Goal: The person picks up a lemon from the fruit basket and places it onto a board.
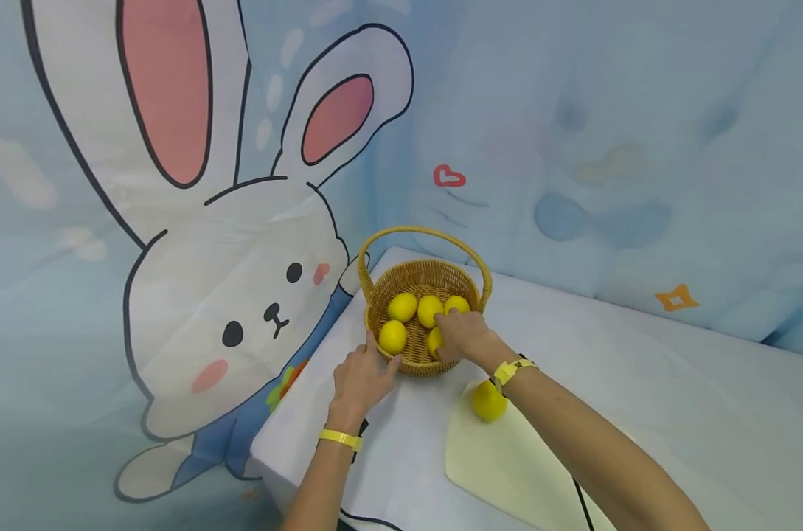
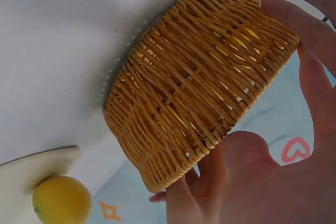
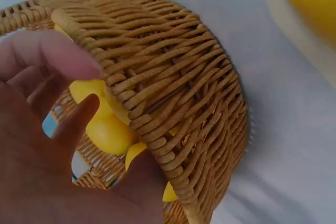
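A round wicker basket point(image 1: 419, 277) with an arched handle stands near the table's far left corner and holds several yellow lemons point(image 1: 402, 307). My left hand point(image 1: 374, 360) grips the basket's near wall from outside, its fingers point(image 2: 307, 51) lying up to the rim and the thumb point(image 2: 231, 153) low on the weave point(image 2: 194, 87). My right hand point(image 1: 449, 332) reaches over the near rim and curls round a lemon point(image 1: 433, 342) inside. In the right wrist view, a fingertip point(image 3: 68, 59) lies over the rim point(image 3: 131, 108) and the lemon point(image 3: 107, 129) sits against the thumb.
One more lemon point(image 1: 489, 400) lies on the corner of a pale yellow cutting board point(image 1: 507, 464) just right of my right wrist; both also show as the lemon point(image 2: 61, 200) and board point(image 2: 31, 166). The white table point(image 1: 640, 383) ends close to the left. A rabbit-print backdrop point(image 1: 242, 258) hangs behind.
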